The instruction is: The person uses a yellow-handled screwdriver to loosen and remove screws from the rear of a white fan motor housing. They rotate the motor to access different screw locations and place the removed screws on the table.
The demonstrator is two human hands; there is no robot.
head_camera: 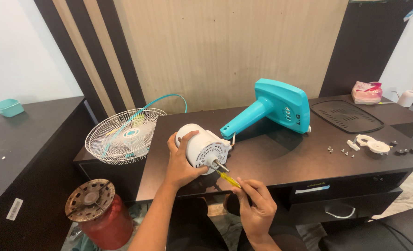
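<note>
Fingers (176, 139) of the left hand (181, 162) are wrapping the white fan motor housing (201, 148) on the counter (280, 160), while the right hand (257, 207) is pinching a yellow-handled screwdriver (228, 179). Its tip is meeting the housing's face beside the shaft (220, 165), so a screw is seemingly being worked; next calls for steady turning.

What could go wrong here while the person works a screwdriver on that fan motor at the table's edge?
The yellow screwdriver tip could slip off the white fan motor toward the left hand gripping it. The motor sits near the front edge of the dark table, so a push from the right hand might tip it off. The loose screws lying farther right could roll away if the table is jolted.
</note>
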